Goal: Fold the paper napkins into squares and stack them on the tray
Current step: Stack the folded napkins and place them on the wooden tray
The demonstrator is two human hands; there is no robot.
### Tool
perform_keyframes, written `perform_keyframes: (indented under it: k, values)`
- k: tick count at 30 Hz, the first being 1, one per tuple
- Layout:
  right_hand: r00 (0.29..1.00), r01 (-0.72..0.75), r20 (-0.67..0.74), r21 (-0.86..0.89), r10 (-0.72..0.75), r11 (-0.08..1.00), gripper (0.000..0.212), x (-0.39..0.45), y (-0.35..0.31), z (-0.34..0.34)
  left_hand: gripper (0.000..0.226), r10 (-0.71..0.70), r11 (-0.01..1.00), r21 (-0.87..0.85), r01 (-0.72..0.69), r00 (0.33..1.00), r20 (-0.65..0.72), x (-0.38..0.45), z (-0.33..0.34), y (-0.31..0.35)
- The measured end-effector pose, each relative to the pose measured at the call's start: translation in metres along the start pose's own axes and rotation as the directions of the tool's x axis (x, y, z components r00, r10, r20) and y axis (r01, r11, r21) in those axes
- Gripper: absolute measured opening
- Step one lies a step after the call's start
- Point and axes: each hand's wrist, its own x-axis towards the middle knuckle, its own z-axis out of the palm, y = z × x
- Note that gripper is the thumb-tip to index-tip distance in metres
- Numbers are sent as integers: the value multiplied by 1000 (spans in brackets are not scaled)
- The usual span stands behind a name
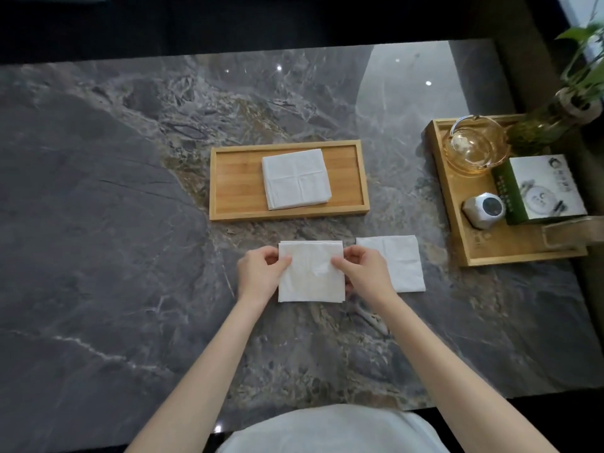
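Observation:
A white folded napkin (310, 282) lies on the marble table in front of me. My left hand (260, 276) pinches its left edge and my right hand (362, 273) pinches its right edge, thumbs on top. Another white napkin (400, 263) lies flat just to the right, partly behind my right hand. Beyond them is a shallow bamboo tray (235, 184) holding a stack of folded square napkins (295, 178) near its middle.
A larger wooden tray (483, 243) at the right carries a glass pitcher (474, 143), a small white clock-like object (483, 209), a green-and-white box (542, 188) and a plant vase (539, 129). The dark marble table (98, 223) spreads left.

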Motion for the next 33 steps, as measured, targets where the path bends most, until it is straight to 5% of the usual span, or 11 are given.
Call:
perform_keyframes:
  k: [16,21,26,33]
  values:
    - [986,75,-98,-470,-136,879,23,5,-9,9,29,36,954,299,-20,998,-45,9,4,6]
    - [905,225,-155,-615,-395,756,20,6,-14,1,27,333,884,342,-320,943,21,14,-3,1]
    - [823,420,77,-749,-563,512,28,19,-3,-1,30,479,749,453,-484,867,134,23,-4,-4]
    - [823,421,64,-737,-565,529,22,20,5,2,20,522,692,520,-502,844,120,25,3,-3]
